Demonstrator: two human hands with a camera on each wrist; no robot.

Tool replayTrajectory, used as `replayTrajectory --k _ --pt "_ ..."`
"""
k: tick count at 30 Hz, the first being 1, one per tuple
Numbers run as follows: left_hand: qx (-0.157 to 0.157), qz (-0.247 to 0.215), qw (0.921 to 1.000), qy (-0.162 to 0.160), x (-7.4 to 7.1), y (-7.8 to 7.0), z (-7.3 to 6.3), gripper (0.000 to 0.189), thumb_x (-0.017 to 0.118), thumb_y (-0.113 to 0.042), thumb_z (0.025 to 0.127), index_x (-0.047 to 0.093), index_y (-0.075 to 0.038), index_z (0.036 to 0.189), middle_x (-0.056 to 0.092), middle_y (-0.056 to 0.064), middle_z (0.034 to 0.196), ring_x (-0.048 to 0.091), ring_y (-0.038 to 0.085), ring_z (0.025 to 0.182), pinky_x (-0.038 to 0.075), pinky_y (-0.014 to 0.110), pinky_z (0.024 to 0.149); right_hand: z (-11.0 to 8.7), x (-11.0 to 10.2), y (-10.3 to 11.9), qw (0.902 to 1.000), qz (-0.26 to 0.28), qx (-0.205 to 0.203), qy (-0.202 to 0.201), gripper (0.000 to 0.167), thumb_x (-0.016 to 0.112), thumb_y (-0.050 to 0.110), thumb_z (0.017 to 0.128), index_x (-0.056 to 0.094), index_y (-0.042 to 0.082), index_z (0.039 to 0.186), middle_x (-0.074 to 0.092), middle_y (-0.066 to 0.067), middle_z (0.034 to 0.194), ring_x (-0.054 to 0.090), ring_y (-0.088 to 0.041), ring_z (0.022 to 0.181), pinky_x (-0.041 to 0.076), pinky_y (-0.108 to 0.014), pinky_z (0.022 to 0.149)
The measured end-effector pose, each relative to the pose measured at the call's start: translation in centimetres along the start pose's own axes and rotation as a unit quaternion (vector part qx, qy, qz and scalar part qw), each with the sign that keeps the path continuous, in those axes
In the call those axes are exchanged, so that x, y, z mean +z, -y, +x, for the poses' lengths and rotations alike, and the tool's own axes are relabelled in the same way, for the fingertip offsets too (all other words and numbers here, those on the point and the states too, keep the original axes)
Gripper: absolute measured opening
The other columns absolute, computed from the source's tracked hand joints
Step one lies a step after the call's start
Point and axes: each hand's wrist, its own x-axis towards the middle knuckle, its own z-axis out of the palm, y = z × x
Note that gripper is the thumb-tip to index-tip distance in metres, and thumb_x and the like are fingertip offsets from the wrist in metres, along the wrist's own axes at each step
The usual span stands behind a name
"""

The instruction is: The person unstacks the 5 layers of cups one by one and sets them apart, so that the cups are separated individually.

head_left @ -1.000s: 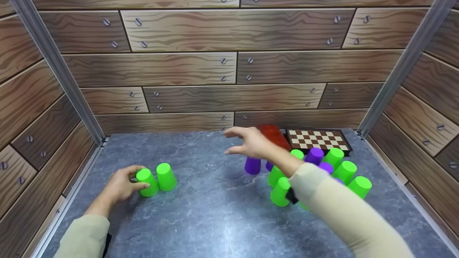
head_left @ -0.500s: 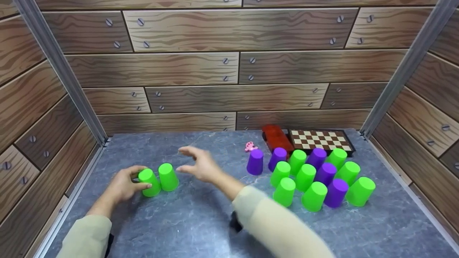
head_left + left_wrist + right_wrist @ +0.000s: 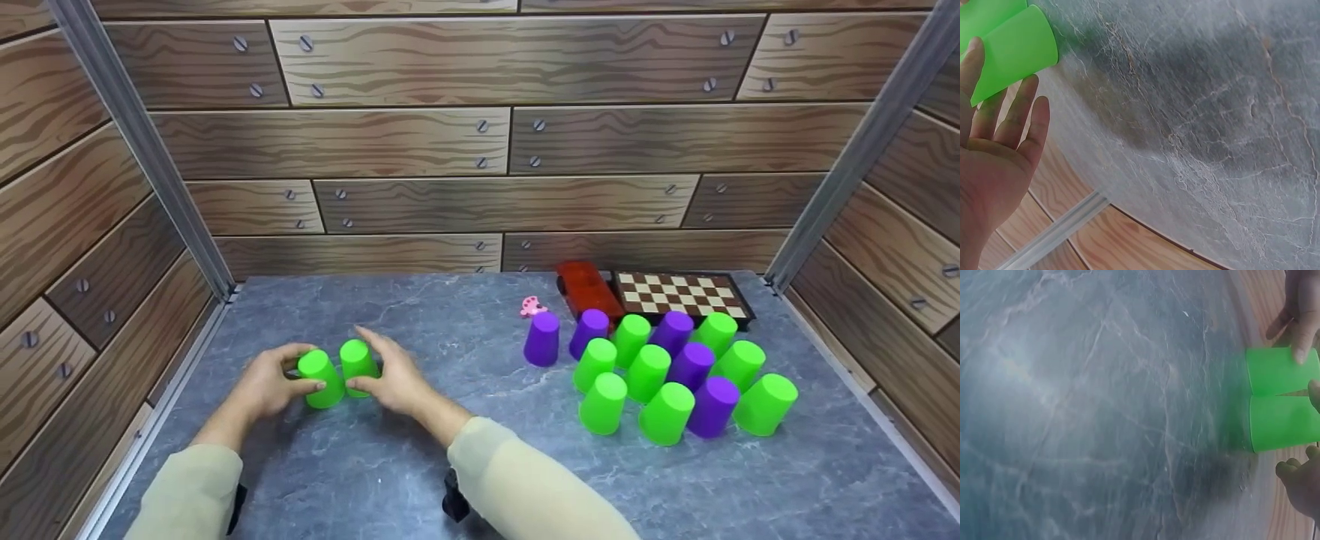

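Two upside-down green cups stand side by side at the left of the table in the head view. My left hand (image 3: pixel 264 384) holds the left green cup (image 3: pixel 321 381), thumb across its near side and fingers round its far side; in the left wrist view the thumb lies on that cup (image 3: pixel 1019 53). My right hand (image 3: pixel 399 376) is around the right green cup (image 3: pixel 358 364), its thumb in front. The right wrist view shows a gap between the right hand's lower fingers (image 3: pixel 1300 486) and this cup (image 3: pixel 1283 424).
Several upside-down green cups (image 3: pixel 602 405) and purple cups (image 3: pixel 542 341) stand in a group at the right. Behind them are a red toy car (image 3: pixel 589 291), a checkered board (image 3: pixel 681 294) and a small pink toy (image 3: pixel 532 306). Wood-patterned walls (image 3: pixel 420 142) enclose the table (image 3: pixel 450 330).
My right hand has moved left from above the cup group to the right green cup. The left hand has stayed at the left green cup. The head view has shifted slightly.
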Motion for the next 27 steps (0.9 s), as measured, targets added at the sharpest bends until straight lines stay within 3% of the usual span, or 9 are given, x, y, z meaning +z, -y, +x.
replayTrajectory --k 5,15,23,27 --pt "0.004 -0.004 1.0 0.0 0.1 0.0 0.1 0.061 0.086 -0.015 0.091 0.06 0.002 0.144 0.064 0.026 0.14 0.062 0.047 0.129 0.055 0.058 0.104 0.1 0.4 -0.2 0.9999 0.001 0.011 0.006 0.076 0.083 0.021 0.095 0.046 0.022 0.162 0.054 -0.008 0.156 0.052 -0.028 0.14 0.042 -0.047 0.119" --pt "0.009 -0.004 0.9999 -0.006 0.0 0.0 0.3 0.06 0.088 -0.014 0.089 0.062 0.002 0.141 0.067 0.026 0.136 0.064 0.046 0.126 0.055 0.057 0.103 0.0 -0.1 -1.1 0.9998 0.009 0.016 -0.001 0.056 0.082 0.015 0.095 0.057 0.023 0.145 0.066 -0.006 0.137 0.062 -0.024 0.126 0.051 -0.042 0.109" --pt "0.008 -0.005 1.0 -0.002 0.0 0.1 0.1 0.06 0.088 -0.015 0.089 0.062 0.001 0.142 0.066 0.027 0.137 0.062 0.047 0.128 0.055 0.058 0.104 -2.4 -3.0 -1.1 0.999 0.043 0.013 0.005 0.051 0.083 0.013 0.094 0.059 0.022 0.137 0.069 -0.002 0.129 0.067 -0.019 0.117 0.056 -0.036 0.101" --pt "0.0 0.001 1.0 0.006 -0.1 0.0 0.0 0.063 0.087 -0.018 0.091 0.06 0.0 0.145 0.065 0.027 0.139 0.061 0.048 0.129 0.055 0.06 0.103 -3.9 -5.3 -0.8 0.9977 0.067 -0.004 -0.004 0.053 0.083 0.012 0.093 0.059 0.017 0.139 0.069 -0.006 0.128 0.068 -0.025 0.119 0.057 -0.037 0.102"
